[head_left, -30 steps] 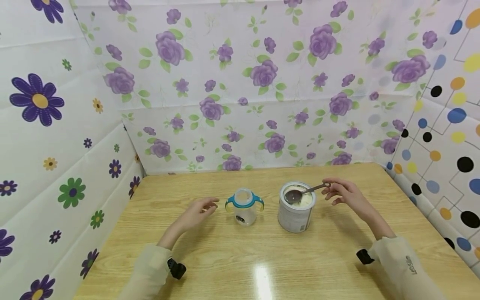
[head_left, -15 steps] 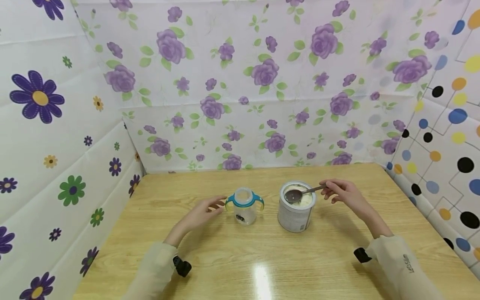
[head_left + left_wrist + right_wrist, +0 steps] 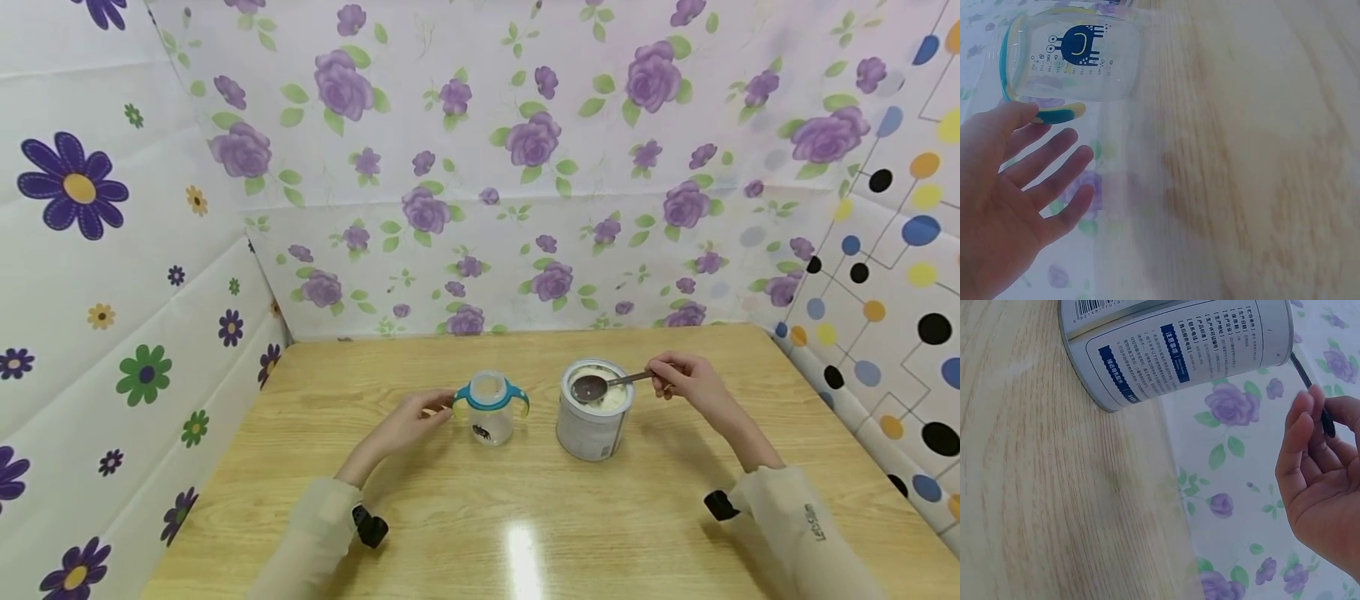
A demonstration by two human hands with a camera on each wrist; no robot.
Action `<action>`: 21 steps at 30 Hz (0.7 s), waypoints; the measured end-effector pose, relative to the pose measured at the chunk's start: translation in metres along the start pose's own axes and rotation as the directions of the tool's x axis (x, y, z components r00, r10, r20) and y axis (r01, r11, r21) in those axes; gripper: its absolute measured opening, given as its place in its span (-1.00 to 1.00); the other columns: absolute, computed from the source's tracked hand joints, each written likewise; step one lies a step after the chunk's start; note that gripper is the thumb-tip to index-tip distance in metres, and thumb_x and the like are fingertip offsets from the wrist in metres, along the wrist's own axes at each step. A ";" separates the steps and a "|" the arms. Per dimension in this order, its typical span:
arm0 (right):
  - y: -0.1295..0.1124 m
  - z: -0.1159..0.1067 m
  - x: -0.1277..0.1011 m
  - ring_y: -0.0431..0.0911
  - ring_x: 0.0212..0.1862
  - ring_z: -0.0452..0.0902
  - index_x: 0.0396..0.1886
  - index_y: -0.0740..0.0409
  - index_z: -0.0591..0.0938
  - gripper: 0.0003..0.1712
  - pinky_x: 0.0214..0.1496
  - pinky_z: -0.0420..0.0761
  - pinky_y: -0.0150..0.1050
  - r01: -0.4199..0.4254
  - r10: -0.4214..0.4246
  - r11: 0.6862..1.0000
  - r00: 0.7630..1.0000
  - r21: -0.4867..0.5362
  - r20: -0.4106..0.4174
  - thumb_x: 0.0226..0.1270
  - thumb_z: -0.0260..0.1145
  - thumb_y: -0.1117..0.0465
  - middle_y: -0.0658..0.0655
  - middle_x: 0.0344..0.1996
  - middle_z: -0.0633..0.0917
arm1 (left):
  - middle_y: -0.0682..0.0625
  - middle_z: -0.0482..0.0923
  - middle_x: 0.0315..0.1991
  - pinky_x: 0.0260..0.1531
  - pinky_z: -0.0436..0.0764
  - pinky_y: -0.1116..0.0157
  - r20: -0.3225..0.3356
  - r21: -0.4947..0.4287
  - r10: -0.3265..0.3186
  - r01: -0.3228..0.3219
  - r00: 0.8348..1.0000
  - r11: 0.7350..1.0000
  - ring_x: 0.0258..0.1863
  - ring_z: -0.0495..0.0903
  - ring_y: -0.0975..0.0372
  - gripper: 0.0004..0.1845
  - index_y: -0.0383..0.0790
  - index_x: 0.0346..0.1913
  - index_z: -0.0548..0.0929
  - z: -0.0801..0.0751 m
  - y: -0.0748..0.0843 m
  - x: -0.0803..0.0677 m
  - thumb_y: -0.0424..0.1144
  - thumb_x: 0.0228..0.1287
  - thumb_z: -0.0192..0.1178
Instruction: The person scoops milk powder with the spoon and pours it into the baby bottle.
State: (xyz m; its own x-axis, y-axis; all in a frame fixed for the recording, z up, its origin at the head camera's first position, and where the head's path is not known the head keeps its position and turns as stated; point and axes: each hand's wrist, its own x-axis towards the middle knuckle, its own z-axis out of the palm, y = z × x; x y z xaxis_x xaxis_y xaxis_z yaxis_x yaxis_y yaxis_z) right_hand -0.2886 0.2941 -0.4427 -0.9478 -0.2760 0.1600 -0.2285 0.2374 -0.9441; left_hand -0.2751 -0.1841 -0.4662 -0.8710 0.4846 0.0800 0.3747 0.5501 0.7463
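Observation:
A clear baby cup point(image 3: 490, 410) with teal handles and no lid stands on the wooden table point(image 3: 480, 517). My left hand point(image 3: 415, 417) is at its left handle with fingers straight, and a fingertip point(image 3: 1022, 112) touches the teal handle point(image 3: 1060, 115) below the cup point(image 3: 1072, 56). An open silver can point(image 3: 592, 421) holding white powder stands to the cup's right. A metal spoon point(image 3: 592, 387) lies with its bowl over the can's mouth. My right hand point(image 3: 678, 379) pinches the spoon's handle. In the right wrist view, that hand point(image 3: 1325, 481) curls round the thin handle point(image 3: 1310, 384) beside the can point(image 3: 1179, 344).
Floral-papered walls point(image 3: 480, 208) close the table at the back and left, and a dotted wall point(image 3: 885, 275) closes it at the right. Bare wood lies in front of the cup and can, with a light glare point(image 3: 522, 550) near the front edge.
My left hand slid right until it reached the cup's left handle. My right hand's fingers closed on the spoon's handle. The cup and can stayed put.

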 end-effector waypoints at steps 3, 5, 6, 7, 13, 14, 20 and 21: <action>-0.001 0.000 0.000 -0.13 -0.48 0.54 -0.10 0.41 0.55 -0.59 -0.45 0.59 -0.30 0.015 -0.014 0.999 1.000 0.047 -0.014 0.51 0.10 0.07 -0.02 -0.52 0.62 | -0.17 0.60 0.11 0.01 0.60 0.04 0.000 0.002 -0.002 0.002 1.000 1.000 0.09 0.58 0.01 -0.56 -0.25 0.33 0.43 0.000 0.000 0.001 -0.19 0.48 0.05; -0.002 0.000 0.000 -0.13 -0.47 0.53 -0.09 0.42 0.54 -0.60 -0.46 0.58 -0.31 0.027 -0.025 0.998 0.999 0.061 -0.036 0.51 0.11 0.08 -0.03 -0.51 0.62 | -0.16 0.61 0.10 0.01 0.59 0.05 -0.004 0.003 -0.004 0.004 1.000 1.000 0.08 0.58 0.02 -0.57 -0.25 0.31 0.45 0.001 0.001 0.002 -0.18 0.48 0.05; -0.003 0.000 -0.001 -0.14 -0.47 0.52 -0.09 0.40 0.54 -0.61 -0.46 0.57 -0.31 0.034 -0.031 0.998 0.998 0.061 -0.048 0.50 0.12 0.09 -0.04 -0.50 0.62 | -0.16 0.61 0.09 0.01 0.59 0.05 -0.007 0.001 -0.007 0.007 1.000 1.000 0.08 0.58 0.02 -0.58 -0.25 0.30 0.46 0.001 0.002 0.002 -0.17 0.48 0.05; -0.003 0.000 -0.001 -0.16 -0.46 0.51 -0.08 0.38 0.55 -0.64 -0.46 0.56 -0.31 0.042 -0.038 0.997 0.997 0.061 -0.060 0.50 0.13 0.11 -0.04 -0.49 0.62 | -0.15 0.62 0.08 0.02 0.59 0.05 -0.010 -0.001 -0.010 0.010 1.000 1.000 0.08 0.58 0.02 -0.58 -0.25 0.29 0.47 0.001 0.002 0.003 -0.16 0.48 0.05; -0.006 0.001 -0.003 -0.19 -0.46 0.47 -0.08 0.18 0.60 -0.83 -0.45 0.55 -0.34 0.074 -0.061 0.992 0.991 0.104 -0.122 0.48 0.14 0.21 -0.02 -0.46 0.62 | -0.16 0.62 0.09 0.10 0.56 0.01 -0.021 -0.034 -0.008 0.007 1.000 0.999 0.12 0.57 0.01 -0.56 -0.24 0.27 0.48 0.003 0.005 0.006 -0.09 0.47 0.06; -0.007 0.001 -0.003 -0.18 -0.47 0.46 -0.08 0.18 0.60 -0.83 -0.46 0.54 -0.35 0.085 -0.068 0.989 0.988 0.120 -0.135 0.48 0.14 0.23 0.00 -0.46 0.62 | -0.17 0.61 0.09 0.12 0.55 0.01 -0.022 -0.041 -0.005 0.004 1.000 0.999 0.12 0.57 0.00 -0.55 -0.24 0.27 0.48 0.003 0.005 0.006 -0.07 0.46 0.06; -0.020 0.009 -0.005 -0.18 -0.52 0.42 -0.06 0.32 0.62 -0.76 -0.53 0.47 -0.35 0.213 -0.191 0.973 0.960 0.094 -0.204 0.49 0.11 0.25 0.02 -0.51 0.62 | -0.09 0.63 0.08 0.14 0.58 0.11 -0.051 -0.089 0.010 -0.015 0.999 0.996 0.09 0.61 0.08 -0.58 -0.16 0.22 0.53 0.007 0.005 0.010 -0.03 0.42 0.10; -0.023 0.010 -0.006 -0.18 -0.52 0.43 -0.06 0.36 0.61 -0.74 -0.54 0.47 -0.35 0.236 -0.218 0.970 0.953 0.063 -0.212 0.50 0.10 0.26 0.01 -0.52 0.62 | -0.08 0.63 0.08 0.13 0.58 0.13 -0.057 -0.093 0.015 -0.021 0.998 0.995 0.09 0.61 0.09 -0.58 -0.15 0.21 0.54 0.007 0.005 0.010 -0.03 0.42 0.11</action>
State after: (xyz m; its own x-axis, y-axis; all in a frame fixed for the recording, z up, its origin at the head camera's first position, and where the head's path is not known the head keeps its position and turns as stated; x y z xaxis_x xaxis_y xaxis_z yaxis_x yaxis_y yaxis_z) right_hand -0.2753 0.2810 -0.4251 -0.9003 -0.1170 0.4191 -0.4310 0.1064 -0.8961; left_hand -0.2798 -0.1712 -0.4665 -0.8820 0.4532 0.1292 0.3612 0.4742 0.8029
